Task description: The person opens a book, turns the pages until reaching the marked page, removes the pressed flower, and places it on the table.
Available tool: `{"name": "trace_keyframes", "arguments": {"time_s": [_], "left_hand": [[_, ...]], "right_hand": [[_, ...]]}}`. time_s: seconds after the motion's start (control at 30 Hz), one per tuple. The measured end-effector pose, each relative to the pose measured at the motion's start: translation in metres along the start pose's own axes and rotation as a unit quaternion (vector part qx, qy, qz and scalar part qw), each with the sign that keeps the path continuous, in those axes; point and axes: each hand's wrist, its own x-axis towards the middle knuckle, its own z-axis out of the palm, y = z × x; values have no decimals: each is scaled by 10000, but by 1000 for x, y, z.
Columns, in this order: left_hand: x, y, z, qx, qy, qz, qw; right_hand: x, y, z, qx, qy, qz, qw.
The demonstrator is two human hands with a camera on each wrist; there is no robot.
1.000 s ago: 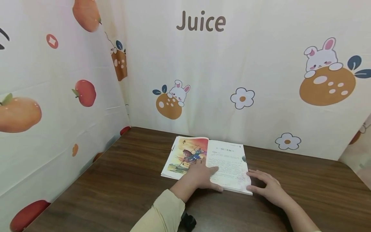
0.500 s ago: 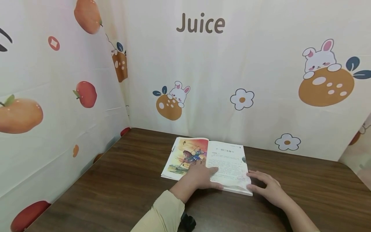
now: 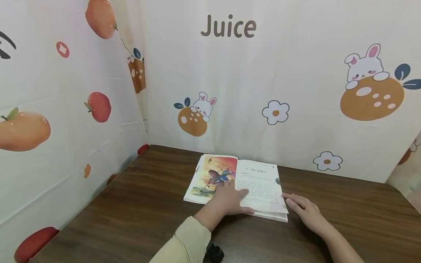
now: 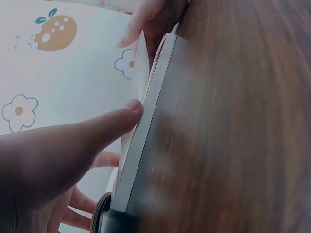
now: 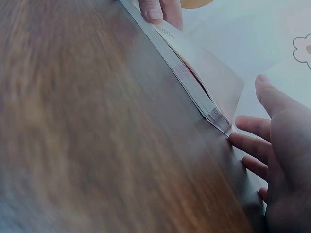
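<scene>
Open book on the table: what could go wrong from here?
The lifted page could drop flat, since the right hand does not appear to pinch it. It might also crease if turned now, because the left hand rests across the open book.

The left arm wears a long, loose sleeve [image 3: 187, 239] of pale khaki cloth, softly creased, its plain cuff ending above a bare wrist. Beneath that cuff, on its right side, sits a small black device [image 3: 215, 252], blocky with a rounded end. The left hand [image 3: 230, 201] is bare, its thumb [image 4: 112, 125] tipped with a short nail. A dark part [image 4: 103, 211] with a curved rim also shows low in the left wrist view. The right hand [image 3: 306, 212] and visible right forearm [image 3: 340, 243] are bare too.
</scene>
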Motion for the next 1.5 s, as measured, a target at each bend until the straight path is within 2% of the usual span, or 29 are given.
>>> {"name": "trace_keyframes", "arguments": {"time_s": [0.3,0.5,0.67,0.87,1.1,1.3,1.37,1.5], "left_hand": [[1,4,0,280,-18,-55,9996],[0,6,0,513,108,54,9986],[2,7,2,874,402,147,9952],[2,7,5,1254,879,290,9878],[3,8,7,1610,1435,571,9748],[5,9,7,1726,1994,975,9597],[5,9,7,1715,2088,1055,9570],[4,11,4,1603,2040,1100,9595]], "right_hand": [[0,1,0,-10,34,-32,10000],[0,1,0,51,-32,10,10000],[0,1,0,80,-25,-1,10000],[0,1,0,54,-4,-44,10000],[0,2,0,33,18,-89,10000],[0,2,0,30,55,-115,9999],[-1,2,0,14,65,-124,9999],[-1,1,1,31,109,-150,9998]]}}
